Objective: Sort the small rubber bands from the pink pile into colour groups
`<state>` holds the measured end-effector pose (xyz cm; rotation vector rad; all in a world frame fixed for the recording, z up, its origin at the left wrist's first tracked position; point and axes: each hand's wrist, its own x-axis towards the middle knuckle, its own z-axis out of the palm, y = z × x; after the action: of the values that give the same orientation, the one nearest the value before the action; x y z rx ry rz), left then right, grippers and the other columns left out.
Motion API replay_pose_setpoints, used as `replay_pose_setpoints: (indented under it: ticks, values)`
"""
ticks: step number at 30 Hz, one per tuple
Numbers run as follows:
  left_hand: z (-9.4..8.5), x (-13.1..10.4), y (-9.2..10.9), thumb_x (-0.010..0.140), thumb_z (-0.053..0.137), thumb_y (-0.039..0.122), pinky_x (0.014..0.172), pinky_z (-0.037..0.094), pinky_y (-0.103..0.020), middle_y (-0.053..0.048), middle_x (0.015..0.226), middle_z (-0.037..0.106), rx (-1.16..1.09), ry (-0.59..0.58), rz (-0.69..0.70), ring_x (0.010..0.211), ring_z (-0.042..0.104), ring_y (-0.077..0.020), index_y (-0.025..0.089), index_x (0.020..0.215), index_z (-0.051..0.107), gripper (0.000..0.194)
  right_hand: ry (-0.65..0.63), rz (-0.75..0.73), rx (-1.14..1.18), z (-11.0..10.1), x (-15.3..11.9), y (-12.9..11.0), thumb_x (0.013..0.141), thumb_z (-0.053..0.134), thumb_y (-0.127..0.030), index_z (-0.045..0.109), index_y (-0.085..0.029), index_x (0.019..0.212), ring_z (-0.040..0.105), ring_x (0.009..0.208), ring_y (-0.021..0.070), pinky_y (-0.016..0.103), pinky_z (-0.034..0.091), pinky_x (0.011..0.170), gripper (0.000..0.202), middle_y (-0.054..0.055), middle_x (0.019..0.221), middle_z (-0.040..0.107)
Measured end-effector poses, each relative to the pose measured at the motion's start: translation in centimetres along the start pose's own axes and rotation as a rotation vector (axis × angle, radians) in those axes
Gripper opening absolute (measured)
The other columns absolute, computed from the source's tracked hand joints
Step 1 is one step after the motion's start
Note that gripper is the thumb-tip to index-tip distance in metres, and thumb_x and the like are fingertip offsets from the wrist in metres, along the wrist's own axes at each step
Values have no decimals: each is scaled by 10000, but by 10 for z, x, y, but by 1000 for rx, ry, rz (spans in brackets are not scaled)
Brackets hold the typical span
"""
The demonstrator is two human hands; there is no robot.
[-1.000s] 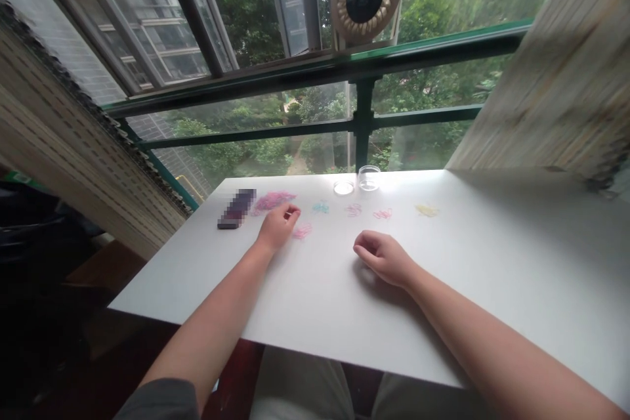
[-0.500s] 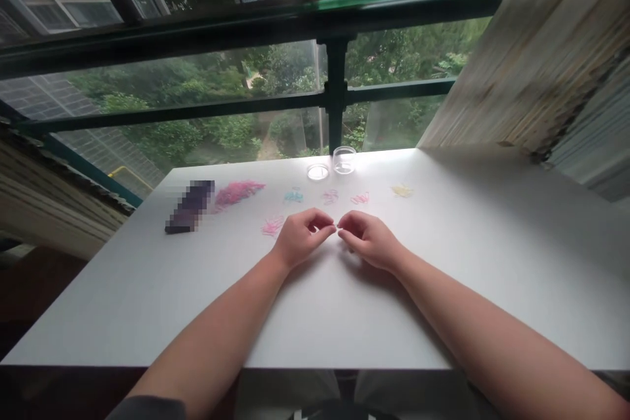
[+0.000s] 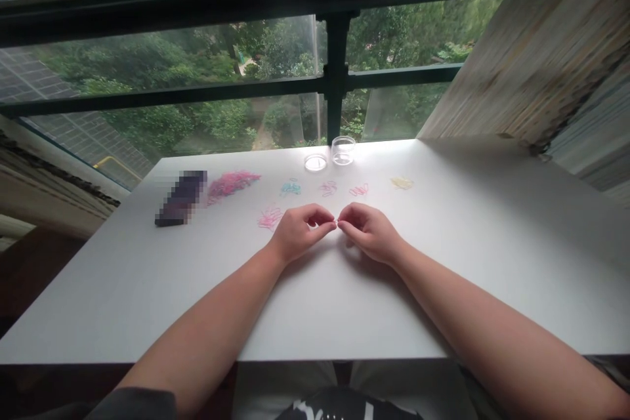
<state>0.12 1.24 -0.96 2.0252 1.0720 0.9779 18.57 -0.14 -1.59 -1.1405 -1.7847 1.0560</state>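
Above the middle of the white table, my left hand [image 3: 301, 231] and my right hand [image 3: 373, 231] meet fingertip to fingertip. Each is closed in a pinch of thumb and index finger. Whatever lies between the fingertips is too small to make out; only a pale speck shows. Just left of my left hand is a small pink heap of thin looped pieces [image 3: 270, 217]. Beyond the hands lie a blue cluster [image 3: 290, 188], a pale pink cluster [image 3: 327, 189], a pink cluster [image 3: 359, 189] and a yellow cluster [image 3: 402, 182] of similar thin pieces.
A larger pink heap with some blue [image 3: 232, 186] lies at the back left, beside a dark pixelated object [image 3: 182, 198]. Near the window edge stand a clear round container [image 3: 343, 151] and a clear shallow lid [image 3: 315, 163]. Curtains [image 3: 472, 65] hang at the right.
The view has tipped down slightly, so the table and its things sit a little higher in the picture. Both hands keep their pinch, with fingertips now slightly closer together.
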Motion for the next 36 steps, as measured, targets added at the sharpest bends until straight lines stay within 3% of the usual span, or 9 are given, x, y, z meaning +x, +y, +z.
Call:
replay_pose_setpoints:
  ticks: [21,36]
  values:
    - [0,-1,-2,770,608,270,690,470,-237,-23,795,694,-6,-9,-8,714,610,-115,172,814,649,115,-2,7,-138,0,1,1,839,487,-296,529,-188,763,475,535,110,243,377,523,138,-24,610,528]
    - [-4,0,4,760,598,253,686,485,-251,-26,819,687,26,-26,18,720,614,-125,181,849,647,124,27,17,-70,0,2,2,841,489,-328,525,-193,770,488,521,114,246,400,509,157,-18,612,528]
